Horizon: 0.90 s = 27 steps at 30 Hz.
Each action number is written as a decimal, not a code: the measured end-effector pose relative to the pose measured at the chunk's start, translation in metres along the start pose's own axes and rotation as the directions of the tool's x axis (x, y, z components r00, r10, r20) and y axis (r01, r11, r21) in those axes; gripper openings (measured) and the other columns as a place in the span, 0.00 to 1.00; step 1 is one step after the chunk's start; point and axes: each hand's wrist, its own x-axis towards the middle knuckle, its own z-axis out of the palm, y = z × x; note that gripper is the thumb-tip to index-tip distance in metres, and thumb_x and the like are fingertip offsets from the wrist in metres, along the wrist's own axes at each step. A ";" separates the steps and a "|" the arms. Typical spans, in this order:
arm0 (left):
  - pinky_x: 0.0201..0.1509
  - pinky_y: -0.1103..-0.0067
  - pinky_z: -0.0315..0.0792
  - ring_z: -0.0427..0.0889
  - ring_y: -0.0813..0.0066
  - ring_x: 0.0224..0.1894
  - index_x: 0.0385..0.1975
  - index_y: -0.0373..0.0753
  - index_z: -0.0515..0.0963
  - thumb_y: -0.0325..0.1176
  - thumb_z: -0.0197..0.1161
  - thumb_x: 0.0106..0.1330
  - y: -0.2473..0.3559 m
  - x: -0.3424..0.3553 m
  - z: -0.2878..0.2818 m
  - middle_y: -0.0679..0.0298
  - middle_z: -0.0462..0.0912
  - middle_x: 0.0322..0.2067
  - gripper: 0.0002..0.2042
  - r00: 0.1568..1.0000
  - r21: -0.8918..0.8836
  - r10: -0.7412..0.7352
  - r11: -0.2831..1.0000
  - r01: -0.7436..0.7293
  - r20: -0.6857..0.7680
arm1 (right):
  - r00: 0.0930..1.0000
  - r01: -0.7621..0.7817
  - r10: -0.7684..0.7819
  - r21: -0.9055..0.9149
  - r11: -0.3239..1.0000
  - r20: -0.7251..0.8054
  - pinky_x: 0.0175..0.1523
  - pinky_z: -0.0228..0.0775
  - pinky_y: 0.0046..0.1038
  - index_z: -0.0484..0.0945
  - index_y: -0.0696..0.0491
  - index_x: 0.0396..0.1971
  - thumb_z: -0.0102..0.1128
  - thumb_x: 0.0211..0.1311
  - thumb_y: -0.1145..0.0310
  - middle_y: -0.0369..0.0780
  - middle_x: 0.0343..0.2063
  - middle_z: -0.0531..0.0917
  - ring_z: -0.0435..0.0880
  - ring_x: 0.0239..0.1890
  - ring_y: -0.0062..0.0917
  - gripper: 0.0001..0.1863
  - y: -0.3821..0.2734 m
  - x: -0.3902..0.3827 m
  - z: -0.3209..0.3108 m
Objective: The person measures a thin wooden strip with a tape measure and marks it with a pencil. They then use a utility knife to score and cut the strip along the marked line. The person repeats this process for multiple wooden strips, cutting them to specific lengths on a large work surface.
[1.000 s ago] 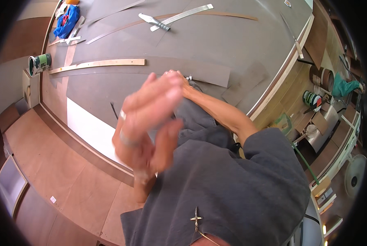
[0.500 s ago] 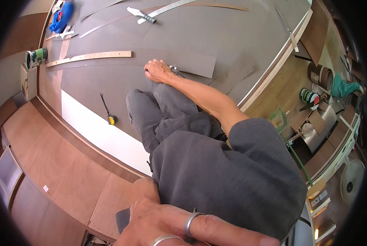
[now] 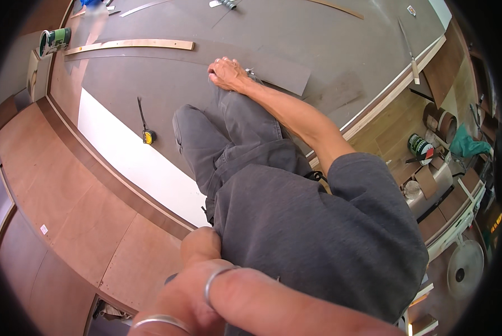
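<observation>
R grip (image 3: 227, 73): fingers bent loosely, resting at R knee of dk-grey trousers (image 3: 248, 115); palm side hidden, so cannot tell if anything is held.
L grip (image 3: 190, 287): raised close to lens, blurred, cut by lower edge; one finger extended twd R, two silver rings (image 3: 208, 285); how far open, & any hold, cannot tell.
Silvery item (image 3: 250, 71): small, just beside R wrist; kind unclear.
Thin board (image 3: 289, 77): flat on grey-brown surface (image 3: 324, 47), to R of R wrist & near it.
Tape measure (image 3: 149, 136): yellow/blk, w/ blk strap (image 3: 141, 112); on same surface, L of knees, apart from both grips.
White strip (image 3: 128, 154): wide, flat, running diag. along L side.
Batten (image 3: 133, 45): pale wood, fwd & L of R grip.
Long-bladed tool (image 3: 414, 73): wood handle, nr surface's R edge.
Fan (image 3: 465, 269): round, lower R.
</observation>
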 end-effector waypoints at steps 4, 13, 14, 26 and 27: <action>0.76 0.48 0.59 0.74 0.48 0.66 0.58 0.41 0.77 0.46 0.53 0.78 0.007 -0.008 -0.004 0.51 0.77 0.61 0.18 1.000 -0.059 0.014 0.998 -0.013 0.003 | 1.000 -0.018 0.018 -0.002 1.000 -0.001 0.65 0.70 0.49 0.87 0.49 0.48 0.58 0.68 0.58 0.43 0.51 0.86 0.79 0.60 0.41 0.17 -0.007 0.000 -0.005; 0.77 0.47 0.56 0.70 0.49 0.69 0.58 0.45 0.77 0.49 0.53 0.78 0.030 -0.029 -0.069 0.53 0.75 0.64 0.19 0.992 -0.163 0.067 0.983 -0.084 -0.103 | 0.999 0.035 -0.033 -0.121 0.992 0.014 0.62 0.71 0.48 0.86 0.49 0.50 0.62 0.68 0.58 0.44 0.50 0.85 0.80 0.58 0.41 0.16 -0.012 0.012 0.002; 0.78 0.47 0.56 0.70 0.49 0.69 0.58 0.45 0.77 0.49 0.52 0.78 0.032 -0.034 -0.082 0.54 0.75 0.64 0.19 0.990 -0.166 0.071 0.982 -0.091 -0.124 | 0.999 0.053 -0.052 -0.140 0.989 0.015 0.61 0.71 0.49 0.85 0.49 0.51 0.63 0.67 0.58 0.45 0.50 0.85 0.81 0.58 0.41 0.16 -0.009 0.021 0.007; 0.80 0.46 0.51 0.66 0.50 0.73 0.58 0.49 0.77 0.53 0.51 0.79 0.082 -0.045 -0.224 0.57 0.73 0.67 0.19 0.935 0.001 0.053 0.998 -0.056 -0.352 | 0.945 0.032 -0.103 -0.227 0.973 -0.311 0.70 0.62 0.52 0.69 0.53 0.67 0.71 0.63 0.59 0.50 0.60 0.75 0.73 0.65 0.47 0.34 -0.039 0.224 0.086; 0.80 0.46 0.51 0.66 0.50 0.73 0.58 0.50 0.77 0.53 0.51 0.79 0.083 -0.046 -0.236 0.58 0.72 0.67 0.19 0.928 0.020 0.054 0.999 -0.051 -0.369 | 0.957 0.004 -0.074 -0.242 0.970 -0.281 0.72 0.59 0.52 0.69 0.53 0.68 0.71 0.63 0.58 0.50 0.63 0.73 0.70 0.68 0.47 0.35 -0.041 0.230 0.090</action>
